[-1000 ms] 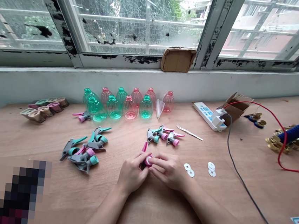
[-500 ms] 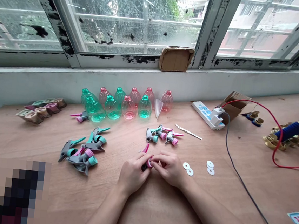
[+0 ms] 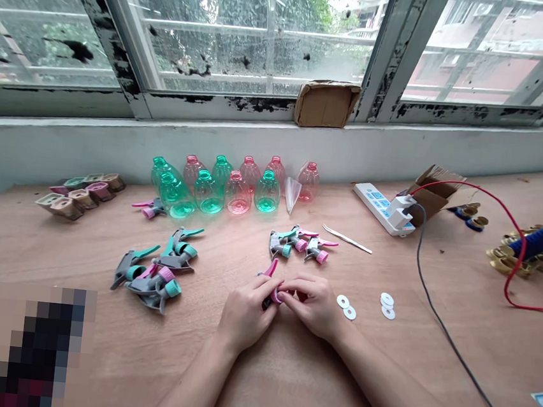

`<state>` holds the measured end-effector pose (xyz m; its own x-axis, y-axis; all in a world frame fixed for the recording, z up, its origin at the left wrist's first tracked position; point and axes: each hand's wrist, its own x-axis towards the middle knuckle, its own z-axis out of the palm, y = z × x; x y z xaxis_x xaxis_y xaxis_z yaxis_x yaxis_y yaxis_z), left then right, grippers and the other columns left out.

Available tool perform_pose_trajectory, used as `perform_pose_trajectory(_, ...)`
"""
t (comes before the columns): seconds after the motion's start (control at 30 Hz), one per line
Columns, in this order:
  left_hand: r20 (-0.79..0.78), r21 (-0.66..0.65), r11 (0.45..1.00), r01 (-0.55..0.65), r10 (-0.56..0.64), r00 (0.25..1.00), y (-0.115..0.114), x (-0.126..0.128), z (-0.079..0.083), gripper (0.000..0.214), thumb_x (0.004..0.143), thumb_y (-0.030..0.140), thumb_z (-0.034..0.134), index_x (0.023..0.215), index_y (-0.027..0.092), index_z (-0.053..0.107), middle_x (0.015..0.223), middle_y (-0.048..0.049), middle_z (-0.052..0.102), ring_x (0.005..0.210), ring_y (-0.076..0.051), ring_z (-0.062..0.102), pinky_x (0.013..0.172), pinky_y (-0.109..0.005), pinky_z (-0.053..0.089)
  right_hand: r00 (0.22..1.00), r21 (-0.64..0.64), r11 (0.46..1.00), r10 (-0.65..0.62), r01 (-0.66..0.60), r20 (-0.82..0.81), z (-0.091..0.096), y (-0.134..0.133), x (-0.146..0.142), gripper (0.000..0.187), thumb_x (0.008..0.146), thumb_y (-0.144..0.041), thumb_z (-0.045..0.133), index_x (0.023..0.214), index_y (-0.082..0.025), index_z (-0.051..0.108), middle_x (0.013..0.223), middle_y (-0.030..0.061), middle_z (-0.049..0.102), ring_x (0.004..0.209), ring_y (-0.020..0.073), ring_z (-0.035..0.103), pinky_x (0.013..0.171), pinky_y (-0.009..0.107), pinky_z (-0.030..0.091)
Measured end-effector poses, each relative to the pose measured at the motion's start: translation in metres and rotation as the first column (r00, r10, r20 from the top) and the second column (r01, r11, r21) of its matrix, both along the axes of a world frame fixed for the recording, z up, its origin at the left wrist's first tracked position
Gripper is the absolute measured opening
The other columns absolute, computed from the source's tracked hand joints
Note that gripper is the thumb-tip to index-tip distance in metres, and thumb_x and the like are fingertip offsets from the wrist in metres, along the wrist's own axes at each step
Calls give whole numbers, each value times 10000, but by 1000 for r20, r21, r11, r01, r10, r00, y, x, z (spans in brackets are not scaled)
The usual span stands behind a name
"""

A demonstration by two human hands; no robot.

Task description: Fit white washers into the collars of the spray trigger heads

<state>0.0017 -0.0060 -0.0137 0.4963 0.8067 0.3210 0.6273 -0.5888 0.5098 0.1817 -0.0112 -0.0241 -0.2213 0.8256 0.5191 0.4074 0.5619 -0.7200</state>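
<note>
My left hand (image 3: 244,313) is closed around a small trigger sprayer head with a pink lever and pink collar (image 3: 272,282), held just above the wooden table (image 3: 283,384). My right hand (image 3: 312,303) pinches at the pink collar from the right, fingertips pressed together against it. Whether a washer sits under those fingertips is hidden. Several white ring washers (image 3: 346,307) lie on the table just right of my right hand.
Piles of sprayer heads lie at left (image 3: 156,272) and beyond my hands (image 3: 299,243). Green and pink bottles (image 3: 227,190) stand by the wall. Tweezers (image 3: 347,239), a power strip (image 3: 384,208), a grey cable (image 3: 437,322), a red wire (image 3: 509,277) and small coloured caps (image 3: 78,194) are around.
My right fingertips have closed in over the pink collar, which showed its open face a second ago. Both hands have stayed in about the same spot.
</note>
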Motion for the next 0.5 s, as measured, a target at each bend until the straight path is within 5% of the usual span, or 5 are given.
perform_pose_trajectory(0.5,2,-20,1000,16,-16,1000,-1,1,1,415,829,122,543,1201,296,598,1110,-11,677,968,-191,660,841,-290,516,999,23,1000,0,-1,32,0,0,0,101,849,-226,639,824,-193,732,663,7,628,535,93,527,528,213,408)
